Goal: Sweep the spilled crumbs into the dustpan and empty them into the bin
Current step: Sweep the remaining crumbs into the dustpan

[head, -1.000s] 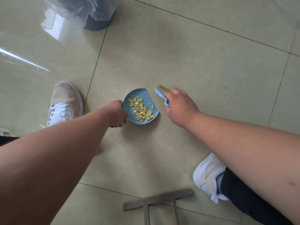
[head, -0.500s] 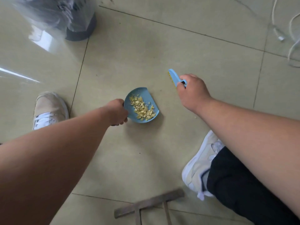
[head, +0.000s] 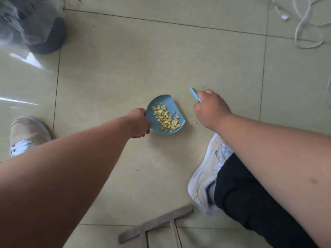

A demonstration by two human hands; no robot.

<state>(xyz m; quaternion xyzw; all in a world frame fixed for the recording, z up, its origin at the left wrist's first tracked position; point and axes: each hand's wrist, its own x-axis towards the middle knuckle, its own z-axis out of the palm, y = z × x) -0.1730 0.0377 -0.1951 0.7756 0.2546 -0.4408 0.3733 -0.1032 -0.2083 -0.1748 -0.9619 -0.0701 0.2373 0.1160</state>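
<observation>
A small blue dustpan (head: 152, 108) sits at the middle of the tiled floor with a heap of yellow crumbs (head: 166, 118) in it. My left hand (head: 138, 122) grips its handle from the left. To the right of the pan my right hand (head: 210, 108) grips a small blue brush (head: 194, 94), whose head points up and away from the pan. A stray crumb (head: 195, 122) lies on the floor between pan and right hand. The dark bin (head: 48, 38), lined with a clear plastic bag, stands at the top left.
My two white shoes stand on the floor, one (head: 25, 135) at the left and one (head: 207, 174) at the lower right beside a black trouser leg. A wooden frame (head: 155, 223) lies at the bottom. White cables (head: 304, 24) coil at the top right.
My right hand has drawn the brush away from the dustpan, to the right. The view has shifted, so the bin and cables show more. The left hand keeps its grip on the pan.
</observation>
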